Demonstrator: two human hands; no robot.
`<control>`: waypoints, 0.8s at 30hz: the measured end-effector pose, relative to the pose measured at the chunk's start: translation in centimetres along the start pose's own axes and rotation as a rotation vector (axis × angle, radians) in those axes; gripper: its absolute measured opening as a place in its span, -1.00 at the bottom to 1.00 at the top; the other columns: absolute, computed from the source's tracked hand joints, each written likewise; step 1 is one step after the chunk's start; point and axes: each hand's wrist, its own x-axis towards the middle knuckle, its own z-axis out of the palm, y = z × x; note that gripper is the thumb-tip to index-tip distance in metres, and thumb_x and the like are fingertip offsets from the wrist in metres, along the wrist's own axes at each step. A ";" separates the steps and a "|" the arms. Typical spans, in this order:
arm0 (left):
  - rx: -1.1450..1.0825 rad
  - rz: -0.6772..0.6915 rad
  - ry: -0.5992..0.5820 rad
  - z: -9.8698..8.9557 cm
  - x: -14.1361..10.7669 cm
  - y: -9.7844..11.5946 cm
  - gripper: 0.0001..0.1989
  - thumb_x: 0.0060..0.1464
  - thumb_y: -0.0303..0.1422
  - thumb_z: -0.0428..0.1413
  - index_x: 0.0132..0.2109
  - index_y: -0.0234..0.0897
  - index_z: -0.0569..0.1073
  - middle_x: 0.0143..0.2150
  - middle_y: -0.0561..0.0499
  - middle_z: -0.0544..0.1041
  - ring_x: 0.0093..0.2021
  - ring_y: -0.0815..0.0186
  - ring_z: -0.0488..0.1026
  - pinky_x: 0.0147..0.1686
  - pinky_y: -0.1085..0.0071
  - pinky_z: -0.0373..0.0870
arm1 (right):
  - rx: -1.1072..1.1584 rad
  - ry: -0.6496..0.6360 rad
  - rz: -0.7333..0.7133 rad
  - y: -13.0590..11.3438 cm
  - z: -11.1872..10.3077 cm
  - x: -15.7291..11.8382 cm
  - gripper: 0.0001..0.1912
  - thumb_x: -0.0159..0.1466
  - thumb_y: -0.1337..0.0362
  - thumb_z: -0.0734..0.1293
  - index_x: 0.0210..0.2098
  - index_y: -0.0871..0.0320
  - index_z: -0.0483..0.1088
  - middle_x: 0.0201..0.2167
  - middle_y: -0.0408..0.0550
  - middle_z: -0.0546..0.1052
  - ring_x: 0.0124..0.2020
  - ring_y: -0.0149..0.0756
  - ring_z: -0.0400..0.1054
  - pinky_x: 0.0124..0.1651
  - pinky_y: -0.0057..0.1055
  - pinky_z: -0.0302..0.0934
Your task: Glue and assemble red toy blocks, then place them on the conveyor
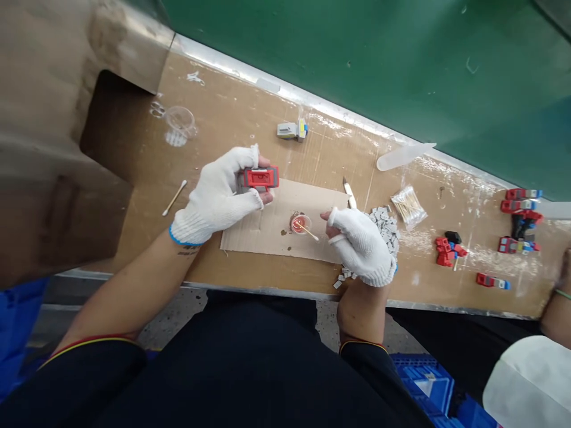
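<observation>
My left hand (218, 193), in a white glove with bare fingertips, grips a red and grey plastic toy part (261, 177) between thumb and fingers. To its right, my gloved right hand (359, 241) is closed, fingertips pinched together; whatever they hold is too small or hidden to make out. Between the hands, a little cup of red liquid (300, 223) stands on a cardboard sheet (254, 232), with a cotton swab (310, 232) leaning in it. Small grey pieces (386, 229) lie heaped beside and partly behind my right hand. A knife (349, 193) rests just beyond that hand.
Beyond my left hand lies a grey toy part (292, 130). A loose swab (174, 198) and clear cup (180, 120) are at left. Rightward are a swab packet (408, 207), a translucent strip (404, 157) and red toy parts (448, 251). Another person's arm (559, 309) shows far right.
</observation>
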 end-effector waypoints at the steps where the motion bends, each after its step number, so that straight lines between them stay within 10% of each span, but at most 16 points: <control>1: 0.013 0.009 -0.023 0.0 -0.1 0.0 -0.60 0.05 -0.22 0.44 0.04 -0.14 0.65 0.01 -0.07 0.76 -0.04 0.07 0.73 0.06 0.05 0.77 | 0.015 -0.059 -0.025 0.0 -0.3 0.3 -0.79 0.56 0.27 0.40 0.16 -0.03 0.56 -0.25 -0.15 0.66 -0.28 -0.18 0.54 -0.15 -0.18 0.42; 9: 0.092 0.007 -0.102 0.6 0.0 -1.2 -0.69 0.04 -0.32 0.44 -0.03 -0.13 0.66 0.00 -0.05 0.79 -0.05 0.08 0.76 0.13 0.09 0.81 | -0.028 -0.127 -0.197 -0.5 0.4 1.6 -0.80 0.58 0.38 0.33 -0.17 -0.02 0.44 -0.33 -0.16 0.61 -0.35 -0.25 0.37 -0.24 -0.22 0.19; 18: 0.115 0.010 -0.138 1.0 0.4 -2.0 -0.69 0.08 -0.35 0.37 0.01 -0.14 0.68 0.06 -0.04 0.79 0.04 0.08 0.76 0.20 0.13 0.78 | -0.206 0.186 -0.199 -0.8 3.1 2.1 -0.78 0.54 0.44 0.39 -0.14 -0.07 0.47 -0.31 -0.19 0.69 -0.34 -0.25 0.40 -0.22 -0.20 0.20; 24: 0.077 0.014 -0.168 0.8 0.6 -2.0 -0.66 0.10 -0.34 0.33 0.05 -0.19 0.67 0.14 -0.10 0.80 0.08 0.03 0.78 0.24 0.04 0.78 | -0.113 0.057 -0.168 -0.6 3.7 2.0 -0.81 0.57 0.39 0.36 -0.07 -0.07 0.54 -0.21 -0.15 0.73 -0.24 -0.22 0.50 -0.15 -0.19 0.25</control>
